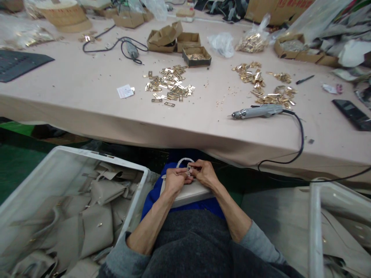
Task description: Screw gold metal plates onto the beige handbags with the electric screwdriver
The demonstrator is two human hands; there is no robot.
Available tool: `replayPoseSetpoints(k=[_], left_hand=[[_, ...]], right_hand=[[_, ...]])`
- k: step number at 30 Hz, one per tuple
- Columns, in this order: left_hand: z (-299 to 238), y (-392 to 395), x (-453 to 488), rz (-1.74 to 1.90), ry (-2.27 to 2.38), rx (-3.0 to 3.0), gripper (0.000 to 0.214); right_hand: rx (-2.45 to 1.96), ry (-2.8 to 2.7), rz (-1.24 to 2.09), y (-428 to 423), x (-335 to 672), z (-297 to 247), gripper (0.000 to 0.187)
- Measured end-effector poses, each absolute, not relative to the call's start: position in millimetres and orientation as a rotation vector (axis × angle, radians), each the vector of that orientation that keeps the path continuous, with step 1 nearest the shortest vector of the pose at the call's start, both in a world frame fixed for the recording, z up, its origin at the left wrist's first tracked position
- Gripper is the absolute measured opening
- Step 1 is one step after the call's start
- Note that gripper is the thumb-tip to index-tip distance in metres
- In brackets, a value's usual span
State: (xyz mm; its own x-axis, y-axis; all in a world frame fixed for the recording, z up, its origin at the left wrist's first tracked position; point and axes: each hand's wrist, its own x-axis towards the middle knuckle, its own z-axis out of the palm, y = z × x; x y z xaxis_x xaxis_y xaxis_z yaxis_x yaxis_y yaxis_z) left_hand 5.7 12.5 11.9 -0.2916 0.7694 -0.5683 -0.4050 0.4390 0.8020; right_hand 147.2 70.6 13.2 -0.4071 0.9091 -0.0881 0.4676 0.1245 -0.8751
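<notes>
Pinched low at centre frame, between the closed fingers of left hand [176, 180] and right hand [204, 174]: small silvery metal fitting [189, 168], held against the top of a pale beige leather handbag [188, 194] that is braced on the lap, likely for steadiness. Above, parked within reach on the pinkish worktop [87, 96]: grey corded electric screwdriver [256, 111], heap of gold metal plates [171, 85]. Lower left, white plastic crate [101, 156] of similar bags.

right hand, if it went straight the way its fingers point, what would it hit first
The right hand points left: first the small shiny metal fitting at its fingertips, then likely the left hand.
</notes>
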Motion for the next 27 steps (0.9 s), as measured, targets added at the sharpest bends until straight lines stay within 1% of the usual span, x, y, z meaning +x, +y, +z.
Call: replayPoseSetpoints(k=[15, 22, 27], left_hand=[[12.5, 13.8, 9.5, 1.195, 1.519, 0.337, 0.022], [12.2, 10.6, 10.5, 1.208, 1.49, 0.371, 0.025], [14.0, 9.8, 10.2, 1.216, 1.514, 0.364, 0.024]], right_hand=[[-1.299, -1.89, 1.273, 70.4, 149.4, 13.3, 0.03], [-1.361, -1.584, 1.611, 70.5, 152.0, 18.0, 0.032], [-1.319, -1.521, 1.659, 72.1, 145.3, 16.2, 0.027]])
